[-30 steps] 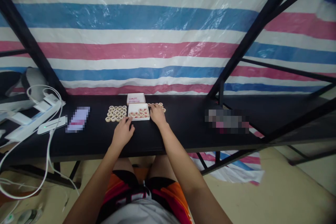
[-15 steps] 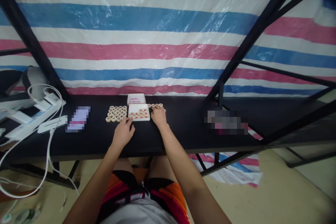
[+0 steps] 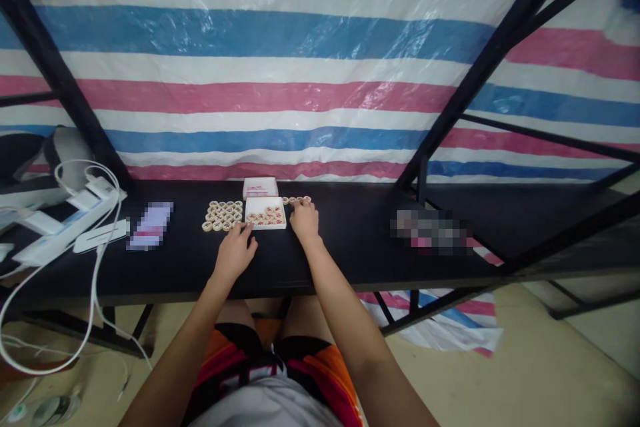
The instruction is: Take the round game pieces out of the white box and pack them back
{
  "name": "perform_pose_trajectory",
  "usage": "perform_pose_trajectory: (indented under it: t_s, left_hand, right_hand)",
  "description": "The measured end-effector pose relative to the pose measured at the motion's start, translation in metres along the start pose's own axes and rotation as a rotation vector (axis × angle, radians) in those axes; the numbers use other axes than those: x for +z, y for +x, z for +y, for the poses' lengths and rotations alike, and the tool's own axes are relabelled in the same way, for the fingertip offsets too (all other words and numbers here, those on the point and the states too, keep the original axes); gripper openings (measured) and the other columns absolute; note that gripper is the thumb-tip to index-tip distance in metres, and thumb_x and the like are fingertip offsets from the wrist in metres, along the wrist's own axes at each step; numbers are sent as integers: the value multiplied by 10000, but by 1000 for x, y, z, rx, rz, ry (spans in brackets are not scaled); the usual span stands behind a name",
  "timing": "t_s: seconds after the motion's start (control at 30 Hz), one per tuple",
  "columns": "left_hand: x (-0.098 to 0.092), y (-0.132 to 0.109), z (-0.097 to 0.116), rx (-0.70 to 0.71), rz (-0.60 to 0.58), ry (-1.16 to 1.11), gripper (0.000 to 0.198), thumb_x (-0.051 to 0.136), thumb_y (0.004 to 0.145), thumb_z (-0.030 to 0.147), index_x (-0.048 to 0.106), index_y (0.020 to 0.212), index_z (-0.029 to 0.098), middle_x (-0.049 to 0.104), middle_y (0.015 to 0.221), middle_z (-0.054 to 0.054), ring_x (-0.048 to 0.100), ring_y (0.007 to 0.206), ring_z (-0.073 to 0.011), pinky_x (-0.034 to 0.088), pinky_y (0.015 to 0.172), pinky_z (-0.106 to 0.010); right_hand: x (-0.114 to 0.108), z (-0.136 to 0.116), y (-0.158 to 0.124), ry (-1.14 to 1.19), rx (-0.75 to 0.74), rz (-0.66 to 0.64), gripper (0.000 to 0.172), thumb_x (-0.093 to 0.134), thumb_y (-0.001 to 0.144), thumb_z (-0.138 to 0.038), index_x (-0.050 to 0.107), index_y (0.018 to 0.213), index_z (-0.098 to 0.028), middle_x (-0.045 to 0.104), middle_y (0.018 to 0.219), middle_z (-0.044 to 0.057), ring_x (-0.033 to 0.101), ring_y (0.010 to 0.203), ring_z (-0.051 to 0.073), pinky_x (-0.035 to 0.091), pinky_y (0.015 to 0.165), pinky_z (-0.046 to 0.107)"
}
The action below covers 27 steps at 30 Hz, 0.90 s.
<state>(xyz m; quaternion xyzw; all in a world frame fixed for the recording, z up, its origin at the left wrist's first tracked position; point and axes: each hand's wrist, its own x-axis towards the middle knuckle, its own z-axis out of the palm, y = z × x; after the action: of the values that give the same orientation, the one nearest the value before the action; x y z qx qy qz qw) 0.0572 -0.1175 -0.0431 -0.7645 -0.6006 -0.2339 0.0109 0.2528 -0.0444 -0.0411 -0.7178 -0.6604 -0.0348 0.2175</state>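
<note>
Nearest are the person's orange and black shorts (image 3: 327, 367), under the edge of a black table (image 3: 350, 253). The left hand (image 3: 237, 250) lies on the table with its thumb and fingers apart, its fingertips by the near left corner of a white box (image 3: 256, 204). The right hand (image 3: 304, 220) is just right of the box, its fingers bent down by some round pieces (image 3: 307, 199); I cannot tell if it pinches one. Round pieces with red marks (image 3: 270, 216) sit inside the box. Left of it, pieces with dark marks (image 3: 223, 215) lie in rows on the table. Just behind the box is a white lid or tray (image 3: 260, 187). Farthest back hangs a shiny striped sheet (image 3: 270, 67), red, white and blue.
</note>
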Motion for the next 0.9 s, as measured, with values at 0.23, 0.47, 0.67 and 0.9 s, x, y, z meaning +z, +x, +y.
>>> perform_pose_trajectory:
  t_s: [0.23, 0.47, 0.67, 0.9]
  left_hand:
    - [1, 0, -1, 2, -6, 11, 386, 460, 874, 245, 574, 1236, 174, 559, 1231, -108, 575, 1062, -232, 482, 896, -334]
    - [2, 0, -2, 12, 3, 5, 383, 459, 875, 244, 577, 1231, 165, 560, 1224, -113, 573, 1078, -240, 480, 906, -343]
    - [2, 0, -1, 6, 6, 0, 381, 458, 876, 248, 577, 1228, 165, 565, 1210, -107, 583, 1049, -234, 484, 886, -331]
    - [2, 1, -1, 9, 6, 2, 377, 460, 874, 237, 572, 1229, 174, 565, 1208, -102, 583, 1052, -226, 487, 883, -324]
  right_hand:
    - [4, 5, 3, 54, 45, -46, 385, 405, 835, -134, 612, 1159, -144, 562, 1177, 171, 522, 1045, 271, 440, 868, 377]
    - [11, 6, 7, 140, -35, -2, 435, 380, 820, -72, 595, 1194, -130, 564, 1165, 154, 509, 1080, 241, 387, 960, 335]
    - [8, 7, 10, 298, -73, 40, 335, 372, 871, -129, 611, 1105, -161, 559, 1136, 122, 544, 973, 209, 432, 854, 316]
    - [15, -25, 15, 411, -389, 0, 168, 492, 847, -130, 639, 926, -145, 596, 976, 82, 558, 875, 172, 420, 825, 278]
